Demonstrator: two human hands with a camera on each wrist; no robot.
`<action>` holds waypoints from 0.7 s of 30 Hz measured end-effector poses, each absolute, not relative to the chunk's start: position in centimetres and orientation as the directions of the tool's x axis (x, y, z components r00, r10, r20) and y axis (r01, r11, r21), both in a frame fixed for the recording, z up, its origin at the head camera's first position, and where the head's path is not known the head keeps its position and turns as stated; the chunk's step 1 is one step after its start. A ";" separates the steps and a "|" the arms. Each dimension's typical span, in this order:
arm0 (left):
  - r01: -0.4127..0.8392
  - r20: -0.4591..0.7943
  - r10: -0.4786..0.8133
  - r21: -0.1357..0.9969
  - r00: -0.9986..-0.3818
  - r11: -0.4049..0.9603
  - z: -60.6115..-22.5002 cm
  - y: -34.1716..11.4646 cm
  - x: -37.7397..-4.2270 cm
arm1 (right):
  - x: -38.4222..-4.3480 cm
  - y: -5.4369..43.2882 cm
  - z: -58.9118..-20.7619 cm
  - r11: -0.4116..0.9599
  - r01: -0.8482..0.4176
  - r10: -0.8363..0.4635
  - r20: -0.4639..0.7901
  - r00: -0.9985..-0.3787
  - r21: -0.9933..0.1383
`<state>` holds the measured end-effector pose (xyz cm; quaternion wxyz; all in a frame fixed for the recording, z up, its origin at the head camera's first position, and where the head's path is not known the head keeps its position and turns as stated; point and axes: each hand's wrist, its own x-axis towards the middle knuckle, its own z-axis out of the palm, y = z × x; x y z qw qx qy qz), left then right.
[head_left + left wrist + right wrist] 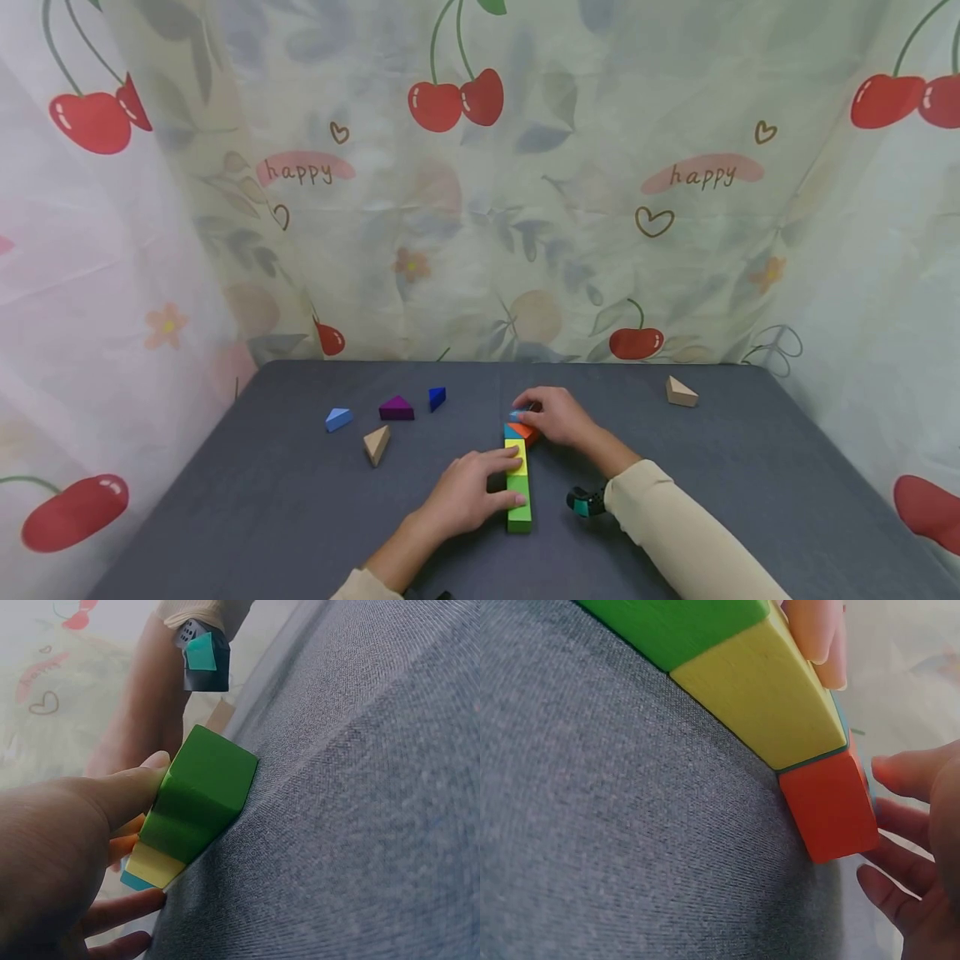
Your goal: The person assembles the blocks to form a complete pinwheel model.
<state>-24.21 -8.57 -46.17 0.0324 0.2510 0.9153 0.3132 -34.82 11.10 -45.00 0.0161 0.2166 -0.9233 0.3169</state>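
Note:
A row of blocks runs away from me along the mid-table. At its near end lies a green block point(519, 500), then a yellow block point(514, 467), then a teal piece point(512, 432) beside an orange-red block point(831, 806). My left hand point(468, 492) rests along the row's left side, its thumb on the green block and outstretched fingers on the yellow one. At the far end my right hand point(562, 417) pinches a light blue block point(516, 414) just beyond the teal piece, its fingers partly hiding it.
To the left lie a blue triangular block point(339, 419), a purple one point(397, 408), a dark blue one point(437, 398) and a wooden one point(377, 445). Another wooden block point(681, 392) sits at the back right. A patterned curtain point(480, 208) hangs behind the grey table point(262, 500).

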 end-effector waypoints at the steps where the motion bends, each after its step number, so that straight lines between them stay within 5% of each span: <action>1: 0.440 0.099 0.480 0.589 -0.872 0.678 -46.2 -8.6 -24.2 | -34.8 11.1 -45.1 0.702 -0.414 -0.393 0.169 -0.904 -0.580; 21: 0.439 0.093 0.482 0.588 -0.871 0.679 -46.1 -8.6 -24.2 | -35.0 10.5 -45.7 0.698 -0.417 -0.411 0.151 -0.899 -0.582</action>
